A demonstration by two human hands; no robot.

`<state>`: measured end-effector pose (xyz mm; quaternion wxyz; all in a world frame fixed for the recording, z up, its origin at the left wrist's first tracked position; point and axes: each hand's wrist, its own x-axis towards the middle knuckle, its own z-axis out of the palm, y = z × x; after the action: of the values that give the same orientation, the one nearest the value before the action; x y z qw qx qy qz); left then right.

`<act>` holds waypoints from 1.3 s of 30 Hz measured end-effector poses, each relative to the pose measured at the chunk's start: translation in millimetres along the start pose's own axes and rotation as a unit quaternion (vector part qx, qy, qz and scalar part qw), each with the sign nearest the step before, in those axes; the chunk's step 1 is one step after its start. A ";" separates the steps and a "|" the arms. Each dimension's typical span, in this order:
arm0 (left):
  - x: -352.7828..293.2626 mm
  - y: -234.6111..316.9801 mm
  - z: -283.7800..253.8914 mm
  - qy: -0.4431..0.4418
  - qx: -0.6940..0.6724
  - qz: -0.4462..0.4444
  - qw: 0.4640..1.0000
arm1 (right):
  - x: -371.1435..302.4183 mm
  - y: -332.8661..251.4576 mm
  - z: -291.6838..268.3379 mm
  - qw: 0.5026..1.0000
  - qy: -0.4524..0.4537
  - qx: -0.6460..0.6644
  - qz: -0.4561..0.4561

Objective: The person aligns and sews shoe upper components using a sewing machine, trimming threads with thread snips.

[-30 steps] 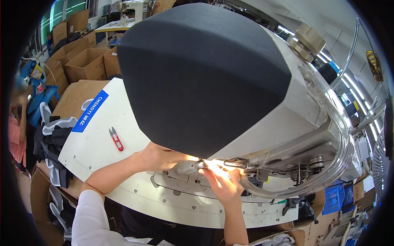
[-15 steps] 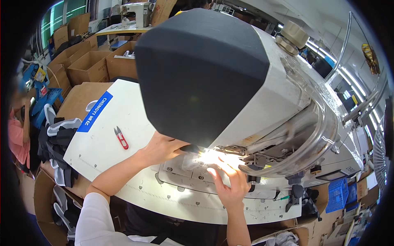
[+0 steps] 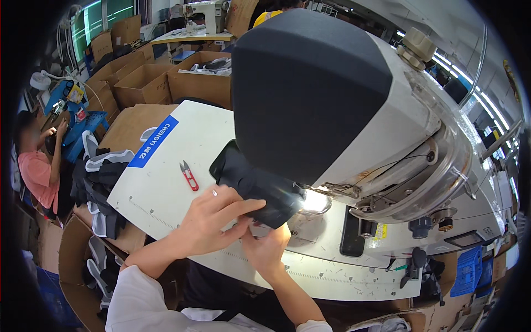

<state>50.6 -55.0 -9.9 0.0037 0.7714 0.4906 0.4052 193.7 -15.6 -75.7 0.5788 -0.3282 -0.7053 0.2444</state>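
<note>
A flat, dark, slightly glossy piece (image 3: 265,191) lies over the white table, left of the sewing machine's lit needle area (image 3: 316,202). I cannot make out its exact kind. My left hand (image 3: 213,218) rests at its near left edge, index finger stretched over the top and thumb close to my other hand. At the piece's near edge, my right hand (image 3: 266,246) is closed, its thumb and fingers pinching there. Small red-handled thread snips (image 3: 189,176) lie on the table left of the piece. The machine's big dark head cover (image 3: 310,94) hides part of the far side.
A long black plate (image 3: 352,232) sits on the bed beneath the transparent guard (image 3: 409,205). Cardboard boxes (image 3: 144,86) stand at the far left. Black and white pieces (image 3: 102,166) pile beside the table. A co-worker in a pink shirt (image 3: 40,171) sits at left.
Both hands have moved left and nearer, away from the bright needle light. The dark piece now shows between them and the machine. The whole view has shifted slightly.
</note>
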 end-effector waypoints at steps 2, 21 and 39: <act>1.3 -5.6 -16.9 -0.055 0.043 0.060 0.996 | -0.9 2.0 -2.9 0.994 -0.013 0.104 0.043; 3.6 -27.1 -33.3 -0.053 -0.207 -0.168 0.962 | -9.3 -20.9 -54.5 0.946 -0.132 0.214 0.203; -83.5 1.1 36.4 0.514 -0.189 -0.266 0.793 | -17.4 -0.8 -18.6 0.861 0.028 0.374 0.343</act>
<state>58.5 -104.7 -85.8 0.0046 0.2729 0.5193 0.8098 213.8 -29.7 -82.6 0.5571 -0.3149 -0.3869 0.6639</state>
